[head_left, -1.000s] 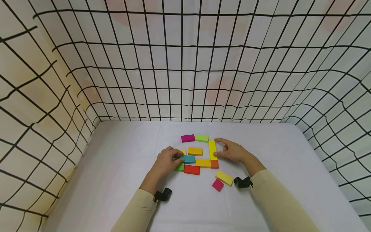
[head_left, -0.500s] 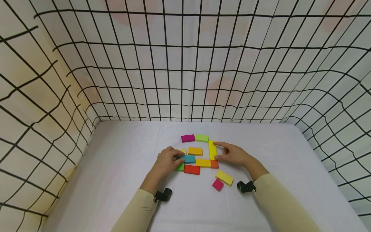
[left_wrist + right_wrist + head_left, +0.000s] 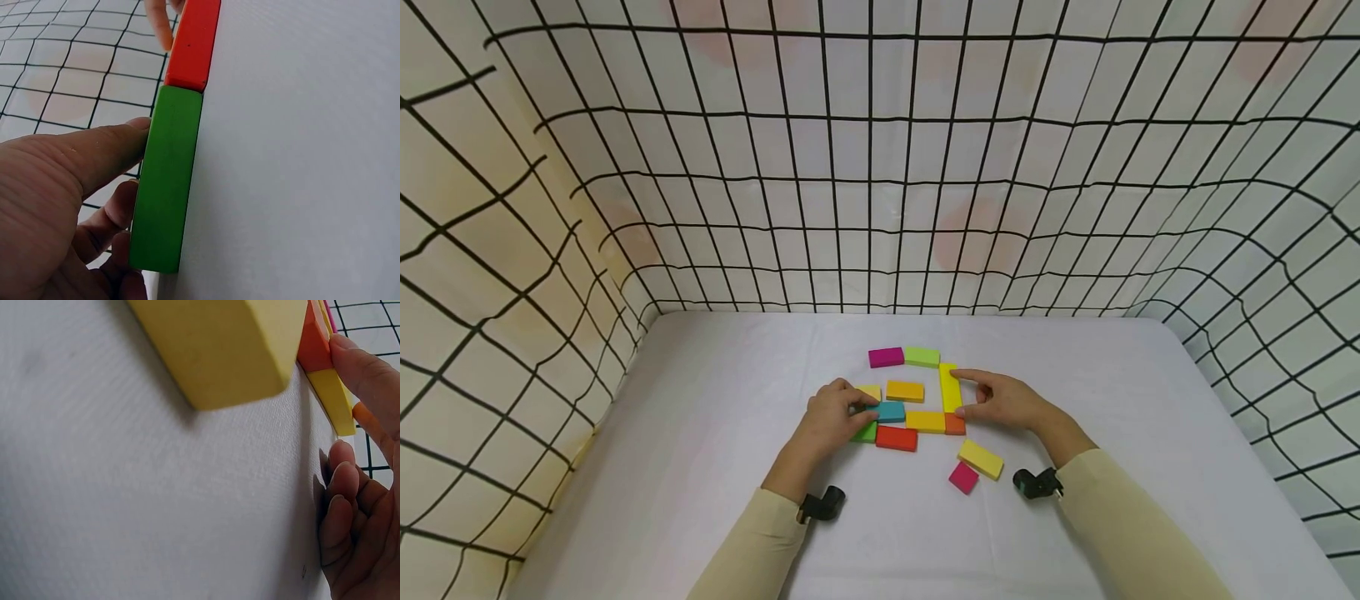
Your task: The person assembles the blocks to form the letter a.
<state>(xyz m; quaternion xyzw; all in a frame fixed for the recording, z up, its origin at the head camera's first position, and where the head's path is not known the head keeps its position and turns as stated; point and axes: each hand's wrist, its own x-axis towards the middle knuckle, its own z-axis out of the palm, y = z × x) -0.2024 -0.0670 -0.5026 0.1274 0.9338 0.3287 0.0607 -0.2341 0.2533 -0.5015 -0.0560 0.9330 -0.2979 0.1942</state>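
Flat coloured blocks lie on a white cloth. In the head view my left hand (image 3: 835, 417) pinches the left part of a blue block (image 3: 891, 412) between thumb and fingers. Just below sits a green block (image 3: 867, 432), partly hidden by that hand; it lies end to end with a red block (image 3: 192, 44) in the left wrist view. My right hand (image 3: 1003, 402) rests its index fingertip on a long yellow block (image 3: 950, 388). The thumb tip touches near the seam between that block and an orange-red block (image 3: 955, 425). Its other fingers hang loosely curled (image 3: 340, 519).
A magenta block (image 3: 886, 357) and a lime block (image 3: 922, 357) adjoin at the back. Two orange-yellow blocks (image 3: 906, 392) (image 3: 925, 422) lie mid-layout. Nearer me are a loose yellow block (image 3: 981, 460) and a pink block (image 3: 964, 478). Black grid netting (image 3: 880, 175) surrounds the table (image 3: 737, 358).
My right hand has slid slightly toward me along the long yellow block, its thumb now near the orange-red block. The left hand stays in place.
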